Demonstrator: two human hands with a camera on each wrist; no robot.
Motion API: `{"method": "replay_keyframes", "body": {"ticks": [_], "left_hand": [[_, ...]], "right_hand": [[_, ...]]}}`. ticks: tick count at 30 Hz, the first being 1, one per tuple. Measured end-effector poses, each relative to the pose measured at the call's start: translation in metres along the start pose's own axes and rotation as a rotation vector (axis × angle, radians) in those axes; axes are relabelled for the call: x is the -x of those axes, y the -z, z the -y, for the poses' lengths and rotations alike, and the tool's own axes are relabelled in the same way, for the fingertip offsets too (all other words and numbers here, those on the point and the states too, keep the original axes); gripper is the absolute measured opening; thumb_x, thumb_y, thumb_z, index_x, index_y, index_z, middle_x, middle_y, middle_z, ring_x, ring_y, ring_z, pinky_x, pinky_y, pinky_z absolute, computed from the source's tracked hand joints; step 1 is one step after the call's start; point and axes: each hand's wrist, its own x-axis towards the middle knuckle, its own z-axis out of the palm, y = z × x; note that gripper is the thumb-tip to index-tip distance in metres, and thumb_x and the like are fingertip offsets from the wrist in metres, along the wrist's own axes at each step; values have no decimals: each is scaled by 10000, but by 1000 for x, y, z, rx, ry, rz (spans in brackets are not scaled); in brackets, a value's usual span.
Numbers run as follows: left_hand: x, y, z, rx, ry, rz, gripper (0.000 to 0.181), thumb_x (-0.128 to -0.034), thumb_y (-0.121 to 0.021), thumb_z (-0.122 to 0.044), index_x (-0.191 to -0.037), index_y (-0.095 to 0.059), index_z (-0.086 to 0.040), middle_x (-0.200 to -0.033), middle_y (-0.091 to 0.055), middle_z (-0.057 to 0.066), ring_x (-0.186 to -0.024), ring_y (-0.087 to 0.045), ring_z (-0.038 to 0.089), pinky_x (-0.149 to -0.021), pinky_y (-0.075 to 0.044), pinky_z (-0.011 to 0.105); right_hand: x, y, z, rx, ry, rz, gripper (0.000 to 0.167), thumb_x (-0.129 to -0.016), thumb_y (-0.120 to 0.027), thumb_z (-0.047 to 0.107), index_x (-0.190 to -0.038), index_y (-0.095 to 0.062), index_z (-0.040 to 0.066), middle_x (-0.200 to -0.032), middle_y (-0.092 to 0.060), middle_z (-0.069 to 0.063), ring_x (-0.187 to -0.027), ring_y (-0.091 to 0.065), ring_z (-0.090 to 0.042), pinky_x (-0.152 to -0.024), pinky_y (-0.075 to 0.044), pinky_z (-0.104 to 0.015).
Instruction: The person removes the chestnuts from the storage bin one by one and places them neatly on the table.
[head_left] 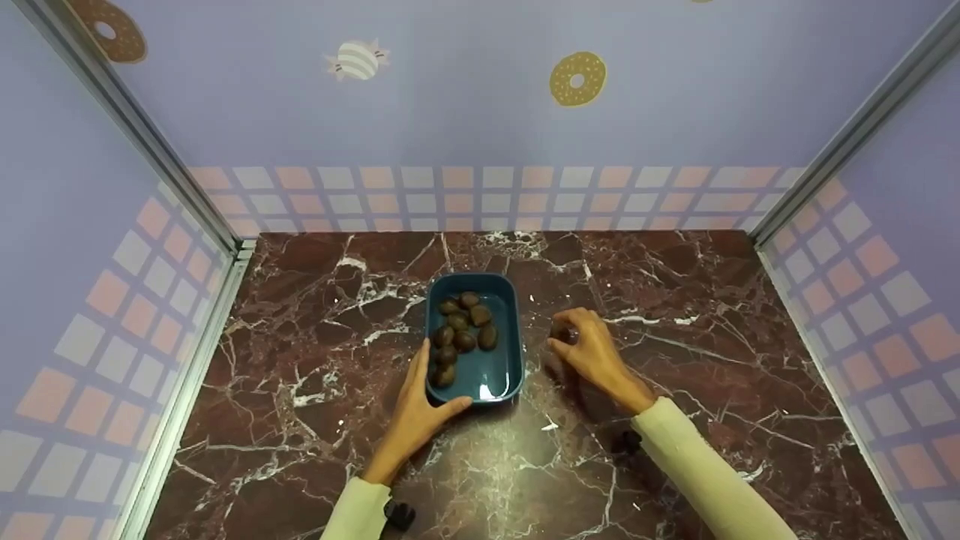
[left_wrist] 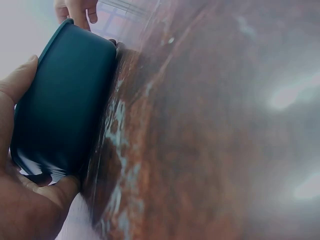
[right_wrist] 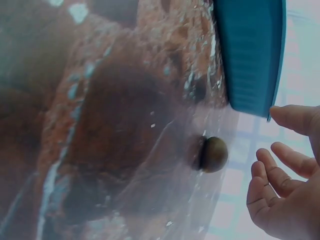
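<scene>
In the head view, a teal rectangular container (head_left: 498,375) stands at the frame's centre on the marbled desk (head_left: 675,262), its long axis running up and down the frame, one short end facing the wall (head_left: 480,135). Its top edge is well apart from the desk's far edge, with broad stretches of desk to either side. Brown nut-like pieces (head_left: 465,341) cluster in its upper and left parts; bare floor shows toward its lower right. The left grip (head_left: 420,409) holds the container's lower-left corner, fingers along the long side, thumb at the near end. Right of the container, the right grip (head_left: 596,352) curves around a loose brown piece (head_left: 559,330), partly hidden by the fingers.

In the left wrist view, the container's outer wall fills the left, rim toward frame left, base against the desk, digits at its upper left and bottom.

In the right wrist view, the loose piece lies on the desk right of centre, roundish, with no clear long axis. The right grip is released, fingertips apart from the piece; the container occupies the upper right.
</scene>
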Motion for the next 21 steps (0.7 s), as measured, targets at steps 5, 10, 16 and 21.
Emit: {"method": "replay_keyframes", "body": {"ticks": [5, 10, 16, 21], "left_hand": [[0, 0, -1, 1, -3, -2, 1271, -866, -967, -415, -1780, -145, -92, -1806, -152, 274, -1657, -195, 462, -1300, -213, 668], [0, 0, -1, 1, -8, -2, 1273, -862, -972, -407, -1776, -150, -78, -1801, -156, 285, -1651, -202, 477, -1293, -219, 681], [0, 1, -1, 6, -9, 2, 1271, -867, -968, -413, -1777, -146, -79, -1802, -148, 287, -1653, -191, 483, -1285, -237, 693], [0, 1, -1, 10, -5, 3, 1269, -869, -967, -410, -1778, -144, -84, -1804, -144, 282, -1656, -185, 480, -1289, -232, 687]], "right_hand": [[-3, -1, 11, 28, 30, 31, 392, -871, -894, 31, -1212, -740, -87, -1161, -745, -224, -1109, -657, -444, -1066, -490, -596], [-7, -3, 20, 50, 52, 56, 395, -888, -894, 77, -1235, -755, -51, -1163, -731, -189, -1075, -633, -376, -963, -528, -549], [-12, -6, 29, 87, 109, 72, 370, -894, -905, 107, -1215, -766, -13, -1141, -724, -159, -1010, -612, -315, -883, -543, -495], [-16, -10, 36, 97, 151, 73, 348, -904, -909, 125, -1194, -774, -11, -1149, -733, -142, -1038, -637, -331, -879, -558, -493]]}}
